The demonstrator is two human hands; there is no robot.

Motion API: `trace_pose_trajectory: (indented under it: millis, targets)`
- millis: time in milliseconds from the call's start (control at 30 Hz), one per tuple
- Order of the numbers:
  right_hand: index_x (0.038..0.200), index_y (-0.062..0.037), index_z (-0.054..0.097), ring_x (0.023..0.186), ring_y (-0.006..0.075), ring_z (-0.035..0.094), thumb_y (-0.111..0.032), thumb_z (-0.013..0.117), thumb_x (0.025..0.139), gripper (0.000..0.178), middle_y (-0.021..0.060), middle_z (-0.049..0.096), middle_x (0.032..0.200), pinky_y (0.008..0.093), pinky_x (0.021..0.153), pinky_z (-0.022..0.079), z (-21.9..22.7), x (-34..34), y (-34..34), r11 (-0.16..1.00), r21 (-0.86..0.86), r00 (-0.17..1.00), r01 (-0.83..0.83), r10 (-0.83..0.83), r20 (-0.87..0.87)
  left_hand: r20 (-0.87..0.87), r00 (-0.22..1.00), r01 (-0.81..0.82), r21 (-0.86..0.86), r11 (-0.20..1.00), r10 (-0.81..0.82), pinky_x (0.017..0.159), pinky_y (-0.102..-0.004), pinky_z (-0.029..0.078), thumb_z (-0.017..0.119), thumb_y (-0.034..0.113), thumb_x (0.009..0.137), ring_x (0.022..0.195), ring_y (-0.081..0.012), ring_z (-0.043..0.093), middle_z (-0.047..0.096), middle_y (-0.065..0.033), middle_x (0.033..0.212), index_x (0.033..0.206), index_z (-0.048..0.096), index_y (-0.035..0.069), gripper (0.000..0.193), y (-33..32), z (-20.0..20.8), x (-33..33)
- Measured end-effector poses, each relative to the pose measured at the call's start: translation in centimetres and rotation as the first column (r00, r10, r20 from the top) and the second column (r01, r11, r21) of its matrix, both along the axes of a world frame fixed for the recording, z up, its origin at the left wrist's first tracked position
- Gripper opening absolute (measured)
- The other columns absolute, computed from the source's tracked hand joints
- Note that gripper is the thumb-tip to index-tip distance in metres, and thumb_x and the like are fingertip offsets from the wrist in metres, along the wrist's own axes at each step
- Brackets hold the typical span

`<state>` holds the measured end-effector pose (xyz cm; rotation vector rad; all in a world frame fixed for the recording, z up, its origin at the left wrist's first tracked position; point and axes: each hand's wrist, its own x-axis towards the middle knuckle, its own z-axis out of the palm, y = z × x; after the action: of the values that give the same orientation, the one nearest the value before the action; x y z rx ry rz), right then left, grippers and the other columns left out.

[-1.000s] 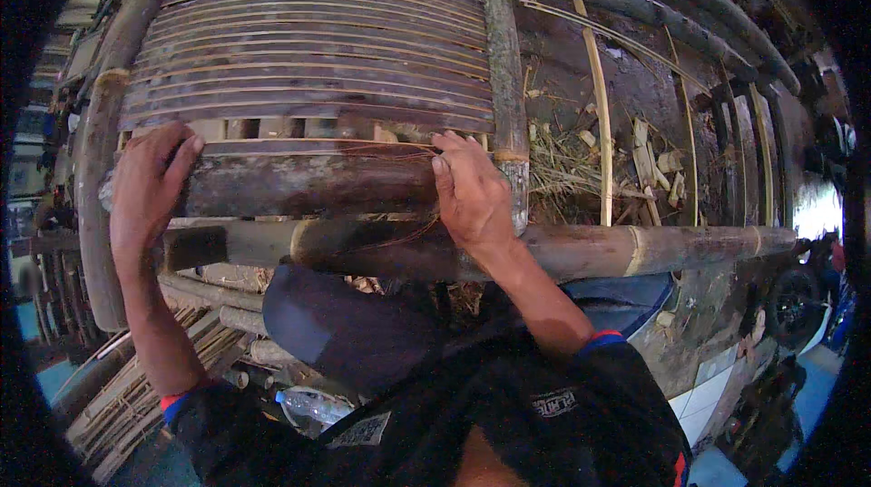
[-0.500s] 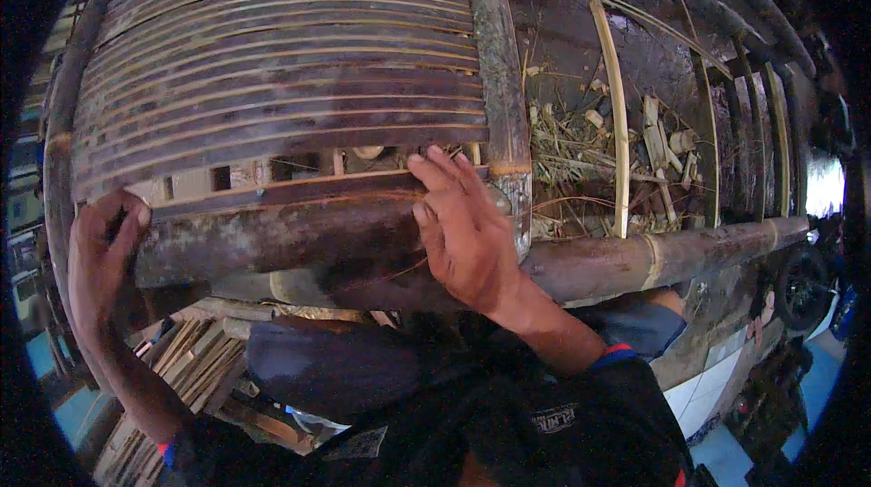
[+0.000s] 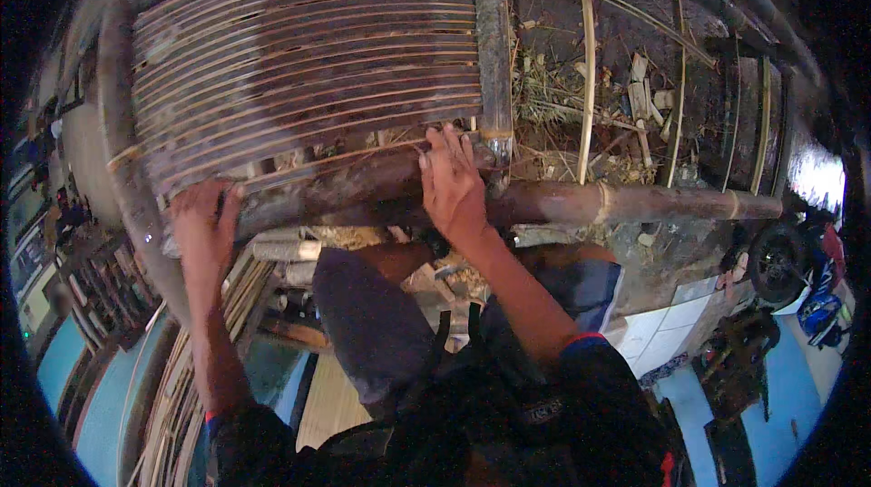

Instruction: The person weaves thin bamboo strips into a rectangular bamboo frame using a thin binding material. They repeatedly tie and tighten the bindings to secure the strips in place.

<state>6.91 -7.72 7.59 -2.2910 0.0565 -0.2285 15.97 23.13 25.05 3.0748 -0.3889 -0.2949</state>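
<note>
A bamboo slat (image 3: 340, 157) lies along the near side of a slatted bamboo panel (image 3: 308, 61), with a narrow gap between them. At its left end, my left hand (image 3: 204, 210) is closed, fingers curled over the slat and thumb alongside. My right hand (image 3: 454, 186) rests at the slat's other end near the dark crosspiece (image 3: 493, 43), its fingers stretched out over the edge and holding nothing that I can see. Below the slat runs the thick front bamboo pole (image 3: 553, 203) of the frame.
Right of the crosspiece, thin upright strips (image 3: 587, 79) span the open frame, with bamboo scraps (image 3: 644, 102) beneath. Long cut strips (image 3: 177, 378) lie at the lower left. A wheel (image 3: 780, 260) stands at the far right. My knees are under the front pole.
The view has shifted, showing more floor below. Both hands stay at the slat's ends. The fingers of my right hand have drawn closer together.
</note>
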Motion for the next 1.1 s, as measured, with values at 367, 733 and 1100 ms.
trace_pose_trajectory:
  millis: [367,733,1100]
  targets:
    - [0.113,-0.0004,0.065,0.1,0.0275,0.066,-0.02,0.054,0.104,0.025,0.0162,0.069,0.108,0.0355,0.088,0.051,9.8,-2.0,-2.7,0.931,0.363,0.941,0.035,0.093,-0.327,-0.209,0.975,0.077,-0.021,0.997,-0.079,0.084,-0.0459,0.047,0.065,0.029,0.091,0.093,-0.0302,0.068,0.073,-0.0096,0.097,0.098,0.073,0.013,0.019,0.3,1.4,1.7]
    - [0.094,-0.0049,0.065,0.067,0.0085,0.051,-0.021,0.06,0.101,0.018,0.0,0.057,0.076,0.0275,0.061,0.043,30.2,-4.3,9.3,0.543,0.836,0.794,0.073,0.476,-0.379,-0.073,0.989,0.119,-0.099,0.988,-0.127,0.079,-0.0468,0.045,0.065,0.028,0.091,0.082,-0.029,0.068,0.071,-0.0065,0.082,0.087,0.069,0.013,0.016,0.7,1.2,1.2]
    - [0.09,-0.0029,0.069,0.064,0.0082,0.052,-0.021,0.067,0.093,0.019,-0.0004,0.06,0.072,0.0271,0.058,0.041,33.7,2.6,-9.4,0.971,0.208,0.784,0.114,0.041,-0.62,0.041,0.991,0.131,-0.088,0.988,-0.128,0.096,-0.045,0.042,0.063,0.045,0.09,0.101,-0.0275,0.066,0.073,-0.009,0.093,0.1,0.071,0.012,0.036,0.4,1.5,0.3]
